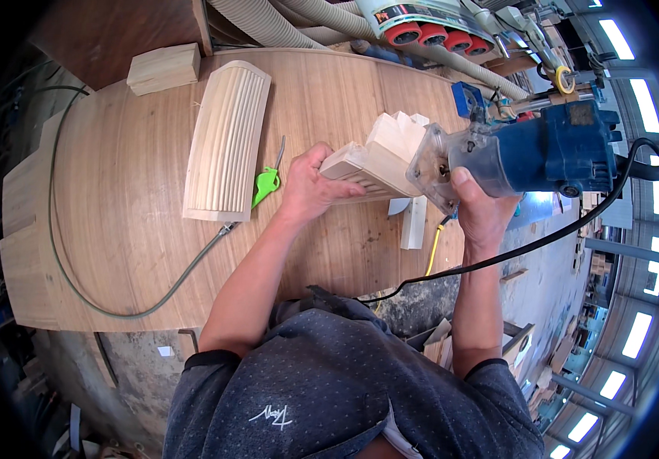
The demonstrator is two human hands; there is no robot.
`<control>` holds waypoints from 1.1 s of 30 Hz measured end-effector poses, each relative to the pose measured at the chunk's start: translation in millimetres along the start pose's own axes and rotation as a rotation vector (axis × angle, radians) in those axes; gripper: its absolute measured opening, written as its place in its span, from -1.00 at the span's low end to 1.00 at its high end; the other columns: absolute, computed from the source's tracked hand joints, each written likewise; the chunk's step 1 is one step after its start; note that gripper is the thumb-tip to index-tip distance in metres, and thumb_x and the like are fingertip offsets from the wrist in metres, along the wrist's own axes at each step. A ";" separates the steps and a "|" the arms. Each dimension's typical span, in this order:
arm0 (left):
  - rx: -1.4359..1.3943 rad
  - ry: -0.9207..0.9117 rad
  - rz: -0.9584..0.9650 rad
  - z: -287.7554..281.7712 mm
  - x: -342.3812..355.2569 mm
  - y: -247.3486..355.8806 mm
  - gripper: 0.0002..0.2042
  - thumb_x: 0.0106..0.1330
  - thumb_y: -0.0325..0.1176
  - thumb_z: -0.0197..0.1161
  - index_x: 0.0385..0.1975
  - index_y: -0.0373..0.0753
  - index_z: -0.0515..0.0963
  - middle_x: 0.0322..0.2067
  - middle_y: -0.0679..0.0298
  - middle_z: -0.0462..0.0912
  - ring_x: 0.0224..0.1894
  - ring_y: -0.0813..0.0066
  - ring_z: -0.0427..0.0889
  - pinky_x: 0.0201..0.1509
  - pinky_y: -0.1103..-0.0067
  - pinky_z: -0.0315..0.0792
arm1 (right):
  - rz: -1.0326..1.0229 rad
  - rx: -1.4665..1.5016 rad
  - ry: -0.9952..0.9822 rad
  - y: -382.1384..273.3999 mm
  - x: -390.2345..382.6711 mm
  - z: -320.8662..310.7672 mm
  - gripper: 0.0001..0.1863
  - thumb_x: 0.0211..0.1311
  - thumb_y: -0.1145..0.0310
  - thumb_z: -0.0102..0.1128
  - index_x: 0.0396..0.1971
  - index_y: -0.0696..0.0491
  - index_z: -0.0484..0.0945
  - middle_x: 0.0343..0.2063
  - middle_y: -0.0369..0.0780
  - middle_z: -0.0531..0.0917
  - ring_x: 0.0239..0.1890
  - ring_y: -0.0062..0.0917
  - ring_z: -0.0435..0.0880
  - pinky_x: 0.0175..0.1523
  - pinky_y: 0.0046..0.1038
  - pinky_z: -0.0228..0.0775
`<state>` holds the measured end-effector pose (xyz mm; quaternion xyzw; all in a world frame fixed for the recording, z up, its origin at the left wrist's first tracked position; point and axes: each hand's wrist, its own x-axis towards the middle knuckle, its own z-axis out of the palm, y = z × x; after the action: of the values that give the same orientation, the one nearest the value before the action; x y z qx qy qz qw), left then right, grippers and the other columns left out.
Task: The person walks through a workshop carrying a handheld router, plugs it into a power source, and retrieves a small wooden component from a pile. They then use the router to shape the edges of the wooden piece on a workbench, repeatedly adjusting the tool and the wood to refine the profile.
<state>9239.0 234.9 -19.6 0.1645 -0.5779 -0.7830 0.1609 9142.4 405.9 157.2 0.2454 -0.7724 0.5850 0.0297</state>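
My left hand (310,183) is closed round the left end of a pale grooved wooden block (375,170), thumb on its near face. In my right hand (485,206) is a blue trim router (551,149), lying sideways with its clear base (430,168) against or very close to the block's right end. My right thumb presses on the clear housing; the other fingers are mostly hidden under the tool. The cutter cannot be made out. Left of my left hand, a curved fluted wooden piece (227,141) lies on the wooden table (138,176), beside a green air blow gun (266,183).
A hose (107,312) loops over the table's left side to the blow gun. The router's black cord (544,236) sags across my right forearm. A plain wood block (164,69) stands at the back left. Ribbed ducts (268,23) and red-capped containers (433,36) are at the far edge.
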 end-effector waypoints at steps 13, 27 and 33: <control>0.096 0.026 0.052 -1.3 2.9 -1.7 -0.48 -0.23 -0.22 0.73 -0.47 -0.25 0.44 -0.45 0.25 0.64 -0.34 0.59 0.58 -0.24 0.55 0.49 | -0.018 -0.036 0.011 -9.8 -13.5 2.9 -0.32 -0.19 0.24 0.57 -0.02 0.20 0.51 -0.13 -0.17 0.64 -0.12 -0.45 0.66 0.05 -0.39 0.52; 0.111 0.024 0.048 -2.8 3.0 0.3 -0.46 -0.25 -0.17 0.72 -0.50 -0.24 0.42 -0.48 0.27 0.62 -0.35 0.58 0.55 -0.25 0.53 0.47 | -0.021 0.013 -0.040 -9.1 -24.3 3.1 -0.29 -0.14 0.27 0.55 0.05 0.18 0.43 -0.13 -0.21 0.57 -0.13 -0.49 0.60 0.05 -0.41 0.48; 0.121 0.019 0.056 -2.7 1.9 5.8 -0.46 -0.24 -0.17 0.73 -0.50 -0.24 0.41 -0.49 0.27 0.61 -0.36 0.60 0.53 -0.25 0.54 0.47 | -0.013 0.010 -0.022 -14.8 -29.4 7.8 -0.35 -0.14 0.28 0.55 -0.01 0.18 0.48 -0.16 -0.22 0.59 -0.16 -0.50 0.60 0.02 -0.43 0.49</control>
<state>9238.8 230.1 -14.9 0.1651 -0.6269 -0.7403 0.1778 9176.2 406.0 158.1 0.2572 -0.7680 0.5861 0.0239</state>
